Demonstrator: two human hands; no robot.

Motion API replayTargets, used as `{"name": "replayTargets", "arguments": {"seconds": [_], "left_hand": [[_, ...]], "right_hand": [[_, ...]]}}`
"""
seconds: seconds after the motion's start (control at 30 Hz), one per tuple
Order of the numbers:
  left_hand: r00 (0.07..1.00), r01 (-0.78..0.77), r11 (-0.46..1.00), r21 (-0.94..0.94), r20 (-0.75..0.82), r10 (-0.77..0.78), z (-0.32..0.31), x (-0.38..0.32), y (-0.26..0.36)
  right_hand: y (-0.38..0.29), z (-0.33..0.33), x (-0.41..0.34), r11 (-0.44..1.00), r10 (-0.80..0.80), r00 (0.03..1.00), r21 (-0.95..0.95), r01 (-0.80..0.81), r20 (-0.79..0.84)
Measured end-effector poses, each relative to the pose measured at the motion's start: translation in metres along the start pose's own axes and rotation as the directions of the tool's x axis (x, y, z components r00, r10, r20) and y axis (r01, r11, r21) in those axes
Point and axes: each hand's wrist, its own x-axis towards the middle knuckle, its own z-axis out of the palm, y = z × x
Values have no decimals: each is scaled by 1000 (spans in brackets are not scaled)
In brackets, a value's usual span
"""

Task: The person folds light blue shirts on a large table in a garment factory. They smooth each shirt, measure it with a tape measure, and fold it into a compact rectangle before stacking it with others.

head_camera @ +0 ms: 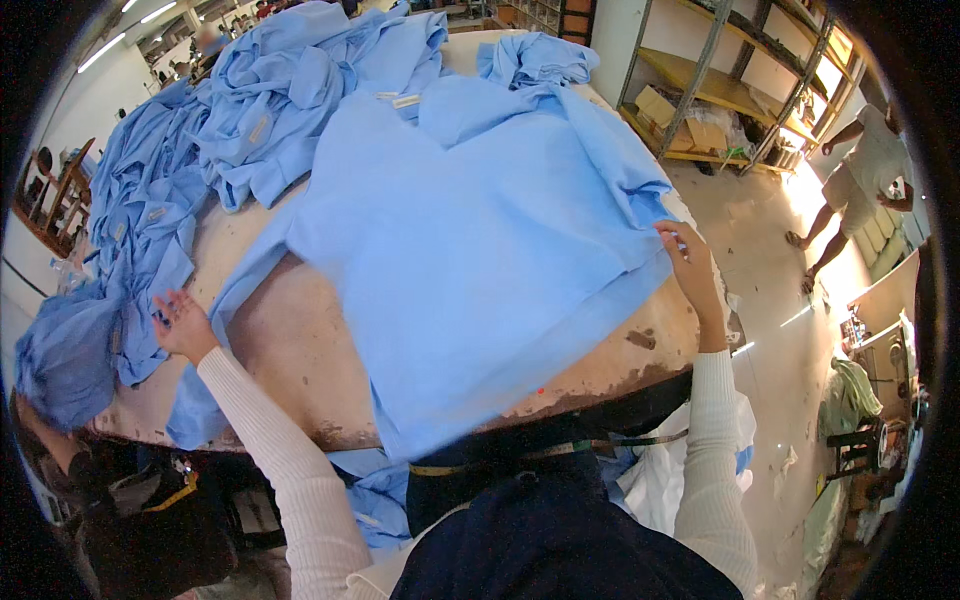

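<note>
A light blue V-neck garment [465,225] with long sleeves lies spread on a worn table [285,337], its lower edge reaching over the near rim. At the garment's right side, my right hand [681,247] pinches the fabric near the hem between thumb and fingers. My left hand [182,322] is raised with its fingers apart, beside the garment's left sleeve [255,281], and holds nothing. A small label [406,101] shows at the neckline.
Heaps of blue garments [277,105] cover the table's far and left sides, and a smaller bundle [536,58] lies at the far right. A co-worker's arm [52,435] is at the lower left. Metal shelving [705,90] and a standing person [862,172] are at right.
</note>
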Motion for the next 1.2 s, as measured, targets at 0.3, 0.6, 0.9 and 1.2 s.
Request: {"name": "replayTargets", "arguments": {"seconds": [0.3, 0.6, 0.9, 1.2], "left_hand": [[285, -891, -7, 454, 548, -786, 14, -282, -19], [391, -898, -251, 361, 393, -832, -9, -268, 7], [632, -749, -380, 543, 414, -655, -26, -273, 19], [464, -866, -273, 419, 468, -752, -18, -179, -52]], "right_hand": [[-5, 10, -42, 871, -146, 970, -439, 220, 196], [-32, 31, -64, 829, -356, 898, -356, 431, 260], [-45, 19, -92, 746, -191, 974, -627, 222, 119], [-25, 62, -34, 717, 17, 963, -674, 175, 268]]}}
